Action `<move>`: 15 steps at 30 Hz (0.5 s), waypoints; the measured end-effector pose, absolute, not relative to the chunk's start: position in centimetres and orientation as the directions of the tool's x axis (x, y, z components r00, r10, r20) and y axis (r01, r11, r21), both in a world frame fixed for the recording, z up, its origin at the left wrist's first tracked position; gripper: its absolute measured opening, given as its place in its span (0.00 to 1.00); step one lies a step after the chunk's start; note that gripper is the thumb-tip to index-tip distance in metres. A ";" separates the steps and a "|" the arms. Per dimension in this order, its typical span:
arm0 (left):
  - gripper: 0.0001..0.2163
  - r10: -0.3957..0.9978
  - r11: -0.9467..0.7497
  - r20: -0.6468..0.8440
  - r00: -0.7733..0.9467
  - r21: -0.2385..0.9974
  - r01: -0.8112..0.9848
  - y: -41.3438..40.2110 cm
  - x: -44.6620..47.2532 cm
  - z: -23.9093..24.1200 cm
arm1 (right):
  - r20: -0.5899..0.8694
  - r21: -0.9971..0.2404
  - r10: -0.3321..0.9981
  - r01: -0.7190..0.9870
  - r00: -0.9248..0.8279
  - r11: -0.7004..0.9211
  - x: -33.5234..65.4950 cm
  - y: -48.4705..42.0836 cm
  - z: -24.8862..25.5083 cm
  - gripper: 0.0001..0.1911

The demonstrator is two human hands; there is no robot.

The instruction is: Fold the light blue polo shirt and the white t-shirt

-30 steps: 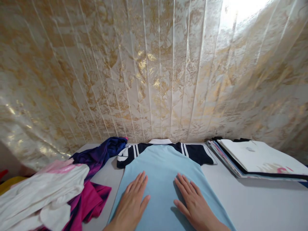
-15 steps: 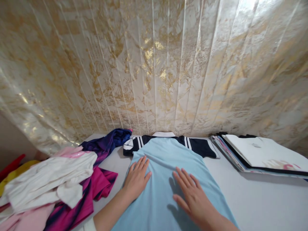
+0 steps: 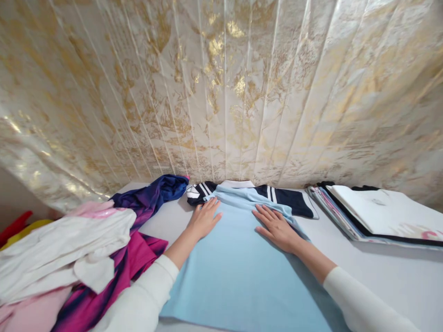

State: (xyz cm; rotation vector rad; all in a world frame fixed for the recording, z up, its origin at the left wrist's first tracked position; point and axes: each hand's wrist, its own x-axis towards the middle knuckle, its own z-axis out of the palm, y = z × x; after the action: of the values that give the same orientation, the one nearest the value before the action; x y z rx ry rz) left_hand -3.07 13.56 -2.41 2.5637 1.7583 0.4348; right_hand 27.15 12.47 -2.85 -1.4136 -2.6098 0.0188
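Observation:
A light blue shirt (image 3: 238, 267) with navy sleeves, white stripes and a white collar lies spread on the white table, collar toward the wall. My left hand (image 3: 206, 217) rests flat on its upper left part, fingers stretched out. On the upper right part, my right hand (image 3: 275, 227) lies palm down with its fingers extended. Just ahead of both hands the fabric is bunched in wrinkles below the collar. Between the hands and the near hem the cloth is mostly smooth. Neither hand grasps anything.
To the left, a loose heap holds a white garment (image 3: 65, 246), a purple and magenta garment (image 3: 145, 251) and pink cloth. A stack of folded clothes (image 3: 391, 214) sits on the right of the table (image 3: 384, 281). A gold-patterned curtain (image 3: 221, 92) hangs behind.
Both hands have moved forward over the shirt toward the collar. The fabric has bunched up ahead of them, and the near hem has come into view. The camera view has shifted slightly.

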 end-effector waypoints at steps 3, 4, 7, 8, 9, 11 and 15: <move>0.20 0.910 -0.383 0.238 0.339 0.172 0.908 14.4 -3.1 -2.4 | 0.144 -0.089 0.830 0.828 -0.539 0.554 27.3 13.3 -3.0 0.30; 0.19 0.907 -0.391 0.240 0.346 0.174 0.904 14.4 -3.2 -2.2 | 0.142 -0.088 0.828 0.827 -0.542 0.556 27.4 13.5 -3.0 0.30; 0.19 0.892 -0.429 0.236 0.386 0.170 0.887 13.0 -3.5 -1.5 | 0.143 -0.088 0.826 0.824 -0.546 0.560 27.4 13.7 -3.0 0.30; 0.19 0.886 -0.444 0.231 0.402 0.167 0.881 12.1 -3.7 -1.3 | 0.142 -0.087 0.825 0.823 -0.547 0.561 27.4 13.7 -2.9 0.30; 0.20 0.880 -0.456 0.226 0.417 0.165 0.874 10.8 -3.9 -1.0 | 0.141 -0.085 0.825 0.823 -0.548 0.561 27.4 13.7 -2.9 0.31; 0.22 0.874 -0.475 0.205 0.441 0.167 0.864 7.9 -4.3 -0.8 | 0.140 -0.081 0.823 0.822 -0.551 0.564 27.5 13.7 -3.0 0.31; 0.24 0.865 -0.500 0.129 0.485 0.142 0.855 2.9 -5.2 -0.9 | 0.155 -0.090 0.825 0.823 -0.544 0.560 27.7 13.8 -3.7 0.29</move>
State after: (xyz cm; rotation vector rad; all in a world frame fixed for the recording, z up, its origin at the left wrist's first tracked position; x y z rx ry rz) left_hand -5.24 2.85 -0.89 2.6564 1.5403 0.2834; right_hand 27.66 13.83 -3.75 -1.3942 -2.6129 0.0097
